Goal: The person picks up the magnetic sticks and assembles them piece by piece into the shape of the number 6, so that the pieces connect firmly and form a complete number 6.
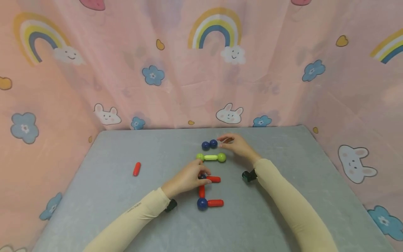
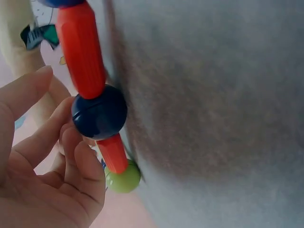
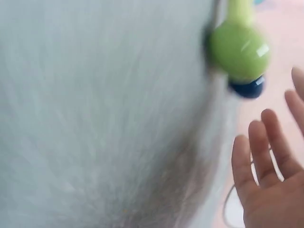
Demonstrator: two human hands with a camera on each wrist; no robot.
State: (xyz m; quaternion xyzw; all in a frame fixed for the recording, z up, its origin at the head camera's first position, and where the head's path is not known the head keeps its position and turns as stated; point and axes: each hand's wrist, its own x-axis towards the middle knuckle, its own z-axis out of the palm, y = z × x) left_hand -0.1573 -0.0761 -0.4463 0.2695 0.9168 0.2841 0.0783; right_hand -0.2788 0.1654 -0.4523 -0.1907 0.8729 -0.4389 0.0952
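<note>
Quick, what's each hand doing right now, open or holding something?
Left hand: fingers bent at a blue ball; can't tell whether they grip it.
Right hand: open, near two blue balls.

The place looked curtained off (whether home or studio, one couldn't tell): pink fabric [image 1: 267, 31], printed with rainbows [image 1: 215, 21], rabbits [image 1: 230, 114] and flowers [image 1: 153, 75], hung around three sides of a gray table [image 1: 157, 147].

Ball pair [image 1: 211, 144] behind ball-ended rod [image 1: 211, 158]

Blurred green ball [image 3: 240, 50], blue ball [image 2: 61, 2] cut off, sleeve lettering [image 1: 134, 207] unreadably small
</note>
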